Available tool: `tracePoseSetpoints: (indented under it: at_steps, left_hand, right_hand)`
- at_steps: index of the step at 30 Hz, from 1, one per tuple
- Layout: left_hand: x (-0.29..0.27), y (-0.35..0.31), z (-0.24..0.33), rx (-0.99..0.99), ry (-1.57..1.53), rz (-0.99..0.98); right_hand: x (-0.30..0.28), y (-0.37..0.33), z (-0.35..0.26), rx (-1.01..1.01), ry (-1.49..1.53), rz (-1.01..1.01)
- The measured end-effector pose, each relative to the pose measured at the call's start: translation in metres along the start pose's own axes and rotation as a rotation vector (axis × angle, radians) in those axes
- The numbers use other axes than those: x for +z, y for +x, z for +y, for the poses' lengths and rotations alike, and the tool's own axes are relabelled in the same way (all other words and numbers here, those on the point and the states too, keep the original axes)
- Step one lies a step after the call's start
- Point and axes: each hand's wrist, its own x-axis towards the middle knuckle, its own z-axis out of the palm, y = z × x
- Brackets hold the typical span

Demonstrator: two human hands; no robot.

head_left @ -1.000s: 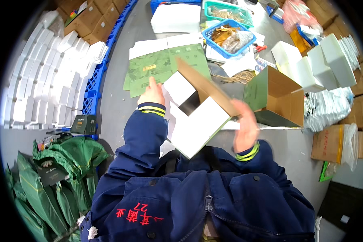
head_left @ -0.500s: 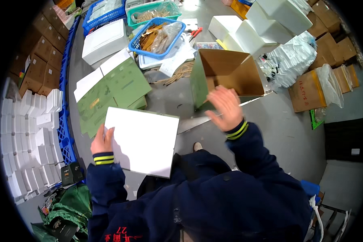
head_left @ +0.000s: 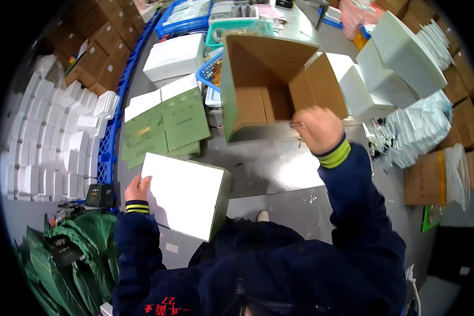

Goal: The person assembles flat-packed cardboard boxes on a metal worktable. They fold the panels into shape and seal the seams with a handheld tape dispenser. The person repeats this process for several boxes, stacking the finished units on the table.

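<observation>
Your left hand (head_left: 136,189) pinched the left edge of the white-topped box (head_left: 184,197), just nearer you than the green cards (head_left: 187,118). Your right hand (head_left: 321,129) curled closed around the open carton's (head_left: 266,58) near rim.

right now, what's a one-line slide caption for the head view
Left hand holds a white-topped box; right hand grips the near rim of an open carton.

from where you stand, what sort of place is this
Probably a packing area in a warehouse or workshop: stacked brown cartons, rows of white boxes, and a large open cardboard box at the person's right hand.
</observation>
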Motion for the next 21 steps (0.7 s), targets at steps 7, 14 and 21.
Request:
tracePoseSetpoints:
  at_steps: [7, 14, 21]
  left_hand:
    - [0.013, -0.006, 0.028, 0.029, 0.063, 0.017]
    - [0.016, 0.002, 0.02, 0.03, 0.106, -0.178]
    - [0.045, -0.013, 0.143, 0.266, 0.06, -0.238]
  right_hand:
    - [0.071, 0.133, 0.042, -0.089, -0.14, 0.306]
    - [0.126, -0.057, -0.12, 0.56, 1.079, -0.187]
    - [0.08, -0.092, -0.085, 0.83, 1.213, 0.263]
